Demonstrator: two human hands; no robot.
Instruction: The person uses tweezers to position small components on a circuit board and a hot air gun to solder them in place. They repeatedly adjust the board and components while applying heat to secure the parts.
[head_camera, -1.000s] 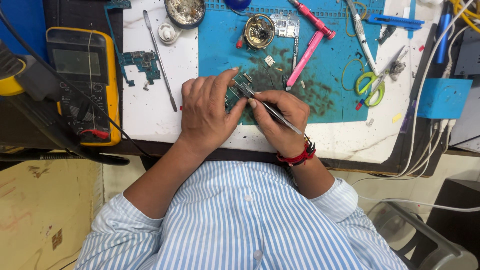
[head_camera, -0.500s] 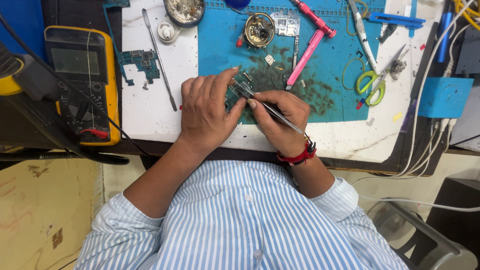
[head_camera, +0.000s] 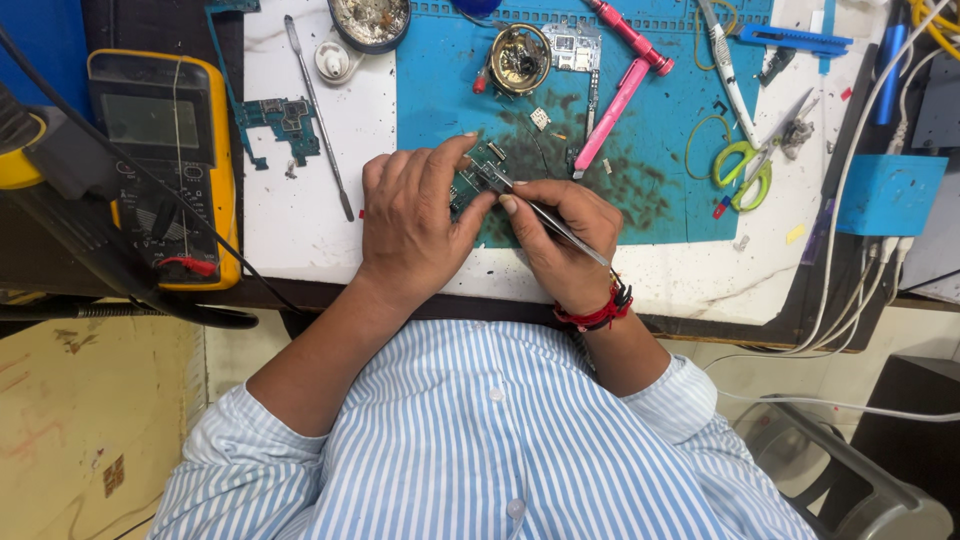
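At frame centre, the right hand (head_camera: 562, 240) pinches slim metal tweezers (head_camera: 545, 215), tips touching a small green circuit board (head_camera: 474, 176) that the left hand (head_camera: 415, 220) presses onto the stained blue work mat (head_camera: 660, 190). Farther up lies a pink screwdriver (head_camera: 612, 115).

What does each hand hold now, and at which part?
The right hand holds metal tweezers around their middle. The left hand holds a small green circuit board by its edge against the blue mat.

A white worktop (head_camera: 300, 215) with a dark edge carries a blue mat (head_camera: 660, 150). Below left is a worn beige floor (head_camera: 90, 420). A grey chair (head_camera: 850, 480) stands at lower right. The light is even.
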